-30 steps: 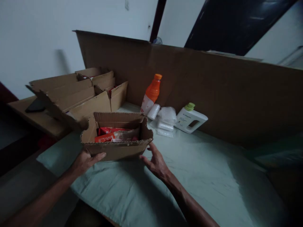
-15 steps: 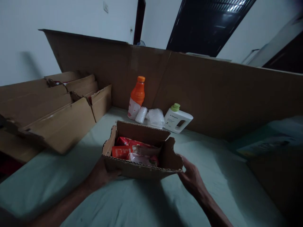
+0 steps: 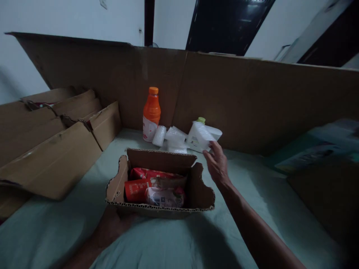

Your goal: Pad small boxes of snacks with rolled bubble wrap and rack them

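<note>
A small open cardboard box (image 3: 157, 212) stands in front of me with red and white packets (image 3: 165, 197) inside. My left hand (image 3: 113, 224) is closed on its near left corner, fingers partly under the box. Beyond the box's right end, my right hand (image 3: 217, 162) pinches a translucent piece of bubble wrap (image 3: 203, 133). This piece hangs in front of a white jug (image 3: 193, 142) with a green cap, covering part of its label. More bubble wrap (image 3: 176, 144) lies left of the jug, along with a small wrapped roll (image 3: 159, 135).
An orange bottle (image 3: 152, 112) stands upright by the tall cardboard wall (image 3: 224, 89). Divided cardboard boxes (image 3: 56, 157) occupy the left side. At the right lies a greenish container (image 3: 314, 145), blurred and dim. A pale green cloth (image 3: 157, 246) covers the surface.
My right hand has let go of the box and reached forward, taking up a bubble wrap piece. The box sits slightly lower and left in view. My left hand stays on it.
</note>
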A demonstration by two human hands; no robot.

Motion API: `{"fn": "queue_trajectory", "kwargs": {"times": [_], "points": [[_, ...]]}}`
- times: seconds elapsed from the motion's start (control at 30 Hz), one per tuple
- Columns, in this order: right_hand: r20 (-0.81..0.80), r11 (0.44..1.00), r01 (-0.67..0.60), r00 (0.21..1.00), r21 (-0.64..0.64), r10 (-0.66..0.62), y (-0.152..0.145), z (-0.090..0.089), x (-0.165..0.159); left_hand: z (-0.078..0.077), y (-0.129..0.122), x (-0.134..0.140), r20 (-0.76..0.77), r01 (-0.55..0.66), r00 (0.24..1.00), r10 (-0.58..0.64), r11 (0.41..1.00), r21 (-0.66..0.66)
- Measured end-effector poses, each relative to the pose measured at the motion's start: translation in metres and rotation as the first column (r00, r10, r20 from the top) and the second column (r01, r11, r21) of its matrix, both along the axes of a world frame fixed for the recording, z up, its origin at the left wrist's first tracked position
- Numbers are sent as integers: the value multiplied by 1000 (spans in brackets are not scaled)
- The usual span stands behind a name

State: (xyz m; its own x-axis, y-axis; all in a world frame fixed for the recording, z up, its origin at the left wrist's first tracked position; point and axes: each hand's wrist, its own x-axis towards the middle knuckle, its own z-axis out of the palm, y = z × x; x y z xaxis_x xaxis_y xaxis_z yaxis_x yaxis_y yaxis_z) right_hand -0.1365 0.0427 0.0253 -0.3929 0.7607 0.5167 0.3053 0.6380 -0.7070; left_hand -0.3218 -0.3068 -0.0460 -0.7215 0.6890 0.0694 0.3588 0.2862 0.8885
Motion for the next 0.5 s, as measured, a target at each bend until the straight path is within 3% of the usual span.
{"fn": "queue_trajectory", "kwargs": {"times": [0.07, 0.17, 0.23, 0.3, 0.33, 0.4, 0.5], "points": [[-124, 974, 48, 989, -222, -77, -29, -11, 48, 3, 0, 1, 30, -35, 999, 35, 999, -1], [-164, 802, 96, 958, -589, -235, -78, -26, 117, 7, -1, -2, 54, -46, 997, 48, 998, -46], [-100, 669, 98, 963, -737, -251, -105, -26, 153, 9, -2, -6, 32, -48, 998, 51, 996, -74], [2, 607, 108, 985, -787, -173, -122, -19, 179, 10, -2, -8, 5, -64, 998, 64, 994, -86], [58, 617, 123, 990, -777, -125, -127, -14, 188, 10, -2, -9, 0, -62, 998, 63, 994, -89], [142, 690, 152, 987, -708, -72, -132, -3, 197, 12, -2, -9, -1, -66, 998, 66, 994, -91], [151, 776, 96, 989, -623, -2, -135, 7, 182, 13, -3, -8, -13, -79, 997, 78, 993, -93]]}}
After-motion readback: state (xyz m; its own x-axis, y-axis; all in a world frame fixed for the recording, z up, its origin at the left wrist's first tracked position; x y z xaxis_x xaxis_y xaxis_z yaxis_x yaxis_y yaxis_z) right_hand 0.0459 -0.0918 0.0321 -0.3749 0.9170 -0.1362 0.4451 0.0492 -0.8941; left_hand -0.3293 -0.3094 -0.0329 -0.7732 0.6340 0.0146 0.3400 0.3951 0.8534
